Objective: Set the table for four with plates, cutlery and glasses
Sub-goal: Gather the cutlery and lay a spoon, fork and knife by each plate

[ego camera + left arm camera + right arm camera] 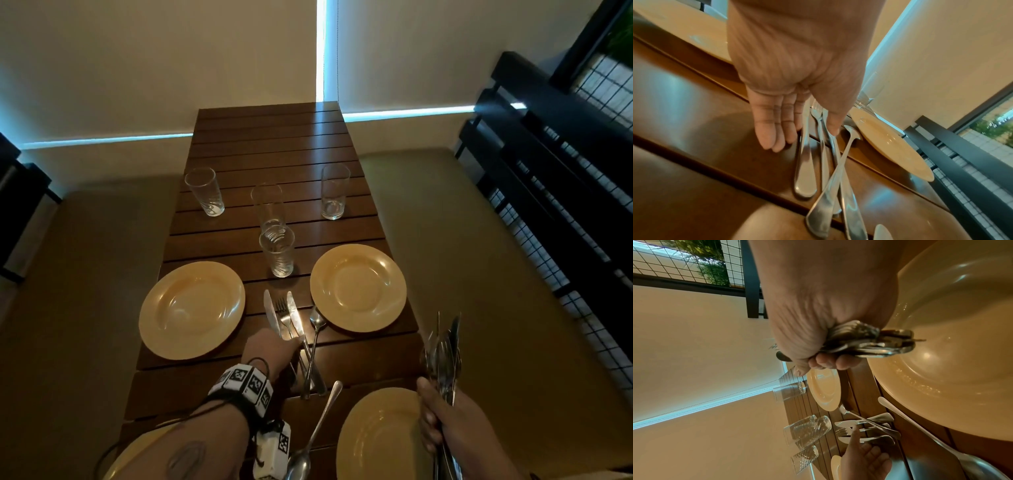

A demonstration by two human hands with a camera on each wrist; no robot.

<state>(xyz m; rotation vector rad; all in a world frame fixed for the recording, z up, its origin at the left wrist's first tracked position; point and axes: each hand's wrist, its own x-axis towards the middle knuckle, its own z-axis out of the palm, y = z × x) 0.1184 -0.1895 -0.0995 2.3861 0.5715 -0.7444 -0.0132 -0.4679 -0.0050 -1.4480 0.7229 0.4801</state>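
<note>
Four yellow plates are on the slatted wooden table [274,144]: far left [191,310], far right [358,287], near right [376,435], and a near-left one [133,455] mostly hidden under my forearm. Between the far plates lies a crossed pile of knives, a fork and a spoon [296,325] [824,162]. My left hand [274,342] [805,138] reaches over that pile with straight fingers, thumb and index finger touching the handles. My right hand [442,425] [818,360] grips a bundle of cutlery [443,356] upright above the near right plate.
Empty glasses stand mid-table: far left [204,192], far right [334,192], and two in the centre [278,251]. A loose spoon [317,425] lies between the near plates. Cushioned benches flank the table, and a dark railing [548,205] runs along the right.
</note>
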